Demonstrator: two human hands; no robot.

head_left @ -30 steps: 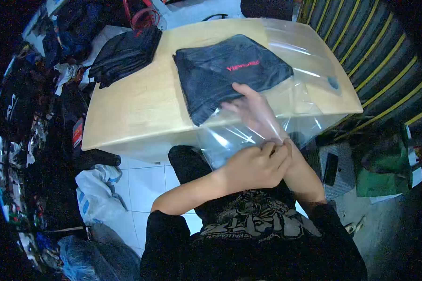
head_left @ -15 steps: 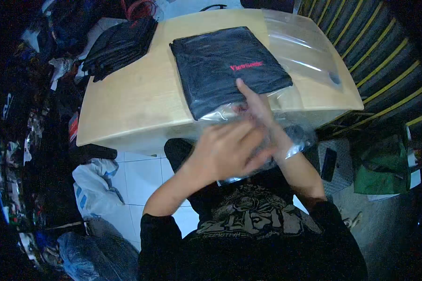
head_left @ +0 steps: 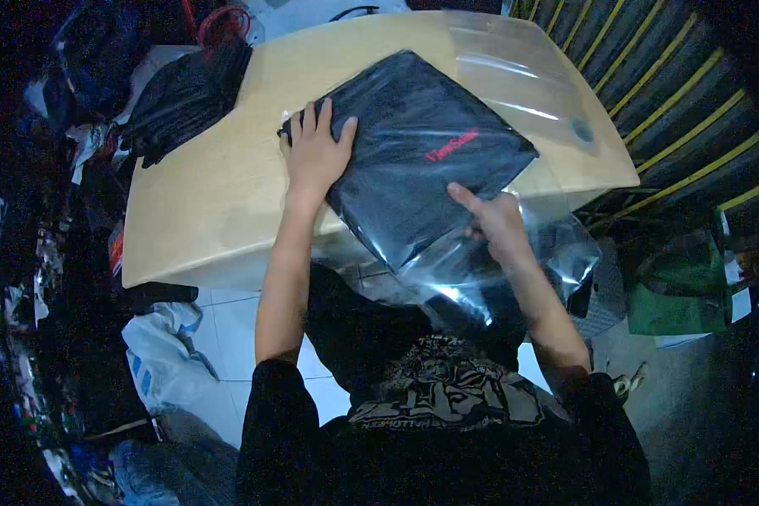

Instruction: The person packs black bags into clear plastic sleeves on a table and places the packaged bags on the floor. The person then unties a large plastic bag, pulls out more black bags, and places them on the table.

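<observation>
One clear bag holds folded black cloth.

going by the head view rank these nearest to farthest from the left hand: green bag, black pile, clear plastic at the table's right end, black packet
1. Black packet: under the left hand.
2. Black pile: left of the hand, on the table.
3. Clear plastic: at the table's right end.
4. Green bag: off the table, lower right.

Lt-wood tbl w/ bagged blk fabric, blk stack, clr plastic
</observation>
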